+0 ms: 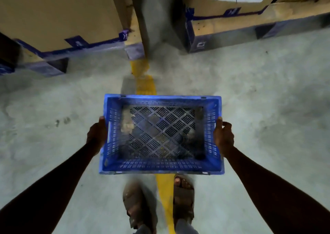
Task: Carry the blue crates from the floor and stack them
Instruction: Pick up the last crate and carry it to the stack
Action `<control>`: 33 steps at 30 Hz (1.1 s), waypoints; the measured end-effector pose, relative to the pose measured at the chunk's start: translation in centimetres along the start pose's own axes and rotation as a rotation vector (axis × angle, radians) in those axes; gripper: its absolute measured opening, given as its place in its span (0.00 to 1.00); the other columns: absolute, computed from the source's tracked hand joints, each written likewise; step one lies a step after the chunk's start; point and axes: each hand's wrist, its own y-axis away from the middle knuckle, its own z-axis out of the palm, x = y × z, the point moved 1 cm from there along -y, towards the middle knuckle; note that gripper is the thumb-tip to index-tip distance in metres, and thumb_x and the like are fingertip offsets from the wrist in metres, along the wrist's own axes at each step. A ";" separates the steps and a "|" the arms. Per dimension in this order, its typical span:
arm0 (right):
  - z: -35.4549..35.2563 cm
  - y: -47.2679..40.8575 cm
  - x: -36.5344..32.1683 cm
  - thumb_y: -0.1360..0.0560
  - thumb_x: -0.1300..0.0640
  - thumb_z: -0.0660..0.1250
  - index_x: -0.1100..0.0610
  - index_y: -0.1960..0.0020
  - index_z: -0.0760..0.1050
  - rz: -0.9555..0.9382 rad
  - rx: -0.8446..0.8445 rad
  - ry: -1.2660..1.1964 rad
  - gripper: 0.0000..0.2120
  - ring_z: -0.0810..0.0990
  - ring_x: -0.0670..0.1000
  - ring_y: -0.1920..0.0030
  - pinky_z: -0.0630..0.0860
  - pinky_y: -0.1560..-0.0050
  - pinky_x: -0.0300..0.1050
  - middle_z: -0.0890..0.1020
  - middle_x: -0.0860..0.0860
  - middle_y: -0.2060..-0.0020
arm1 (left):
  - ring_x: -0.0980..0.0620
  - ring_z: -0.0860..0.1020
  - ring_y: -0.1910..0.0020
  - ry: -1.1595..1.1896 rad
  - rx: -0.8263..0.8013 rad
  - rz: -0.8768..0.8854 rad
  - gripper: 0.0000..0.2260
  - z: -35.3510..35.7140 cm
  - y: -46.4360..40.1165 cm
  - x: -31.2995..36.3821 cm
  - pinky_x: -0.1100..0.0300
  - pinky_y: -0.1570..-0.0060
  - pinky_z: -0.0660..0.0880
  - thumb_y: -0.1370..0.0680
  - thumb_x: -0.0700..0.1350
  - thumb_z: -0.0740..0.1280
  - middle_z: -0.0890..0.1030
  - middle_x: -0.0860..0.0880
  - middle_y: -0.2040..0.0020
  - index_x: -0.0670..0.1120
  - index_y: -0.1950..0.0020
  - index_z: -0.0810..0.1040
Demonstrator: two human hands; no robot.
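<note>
You are carrying one blue crate [161,135] clear of the floor, held between your two hands in front of your feet: your left hand [96,135] grips its left short wall with the fingers curled out of sight around the outer face, and your right hand [223,137] grips the right short wall the same way, thumb up near the rim. Keep both grips level and opposite each other so the crate stays flat; some pale scraps [127,125] lie on the slotted bottom just inside your left hand, and a tilt would probably slide them about. No stack of crates shows here, so you will likely have to look up to find where this one goes. Below your hands runs bare grey concrete floor [267,117] with a yellow painted line [145,83] passing under the crate and between your sandalled feet [184,196]. Beyond your left hand stands a large cardboard box [59,14] on a blue-edged pallet; another cardboard box [250,15] lies beyond your right, with a narrow gap between them straight ahead.
</note>
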 end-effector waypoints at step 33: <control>-17.4 55.8 -24.1 0.27 0.26 0.56 0.54 0.57 0.72 -0.515 -0.573 0.095 0.30 0.66 0.52 0.77 0.63 0.74 0.42 0.70 0.54 0.73 | 0.51 0.66 0.77 1.130 -0.002 -0.233 0.31 -47.3 48.5 -20.0 0.61 0.78 0.67 0.30 0.75 0.61 0.70 0.47 0.70 0.45 0.56 0.74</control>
